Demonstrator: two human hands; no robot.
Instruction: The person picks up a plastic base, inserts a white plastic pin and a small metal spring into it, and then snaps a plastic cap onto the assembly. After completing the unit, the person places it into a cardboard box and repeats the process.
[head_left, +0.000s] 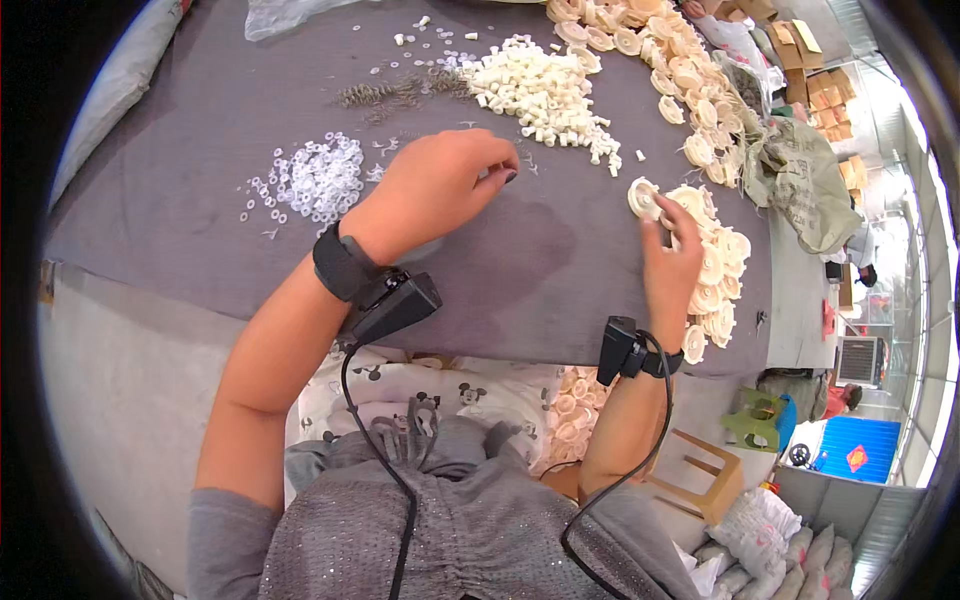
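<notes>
My left hand point(435, 188) hovers over the dark tabletop, its thumb and fingers drawn together in a pinch. Whatever may be between the fingertips is too small or hidden to make out. It lies between a pile of small white translucent washers point(325, 180) and a heap of short cream plastic sleeves point(530, 88). At the right, my right hand point(672, 262) grips a round cream plastic disc point(643, 198) with thumb and fingers. Beside and behind that hand is a pile of similar discs point(712, 268).
Small metal springs point(380, 95) lie at the back, with loose washers around them. More round discs point(690, 95) spread along the far right. A grey-green sack point(805, 180) hangs by the table's right side, and a tan stool point(700, 475) stands below right. Discs point(575, 415) also fill my lap area.
</notes>
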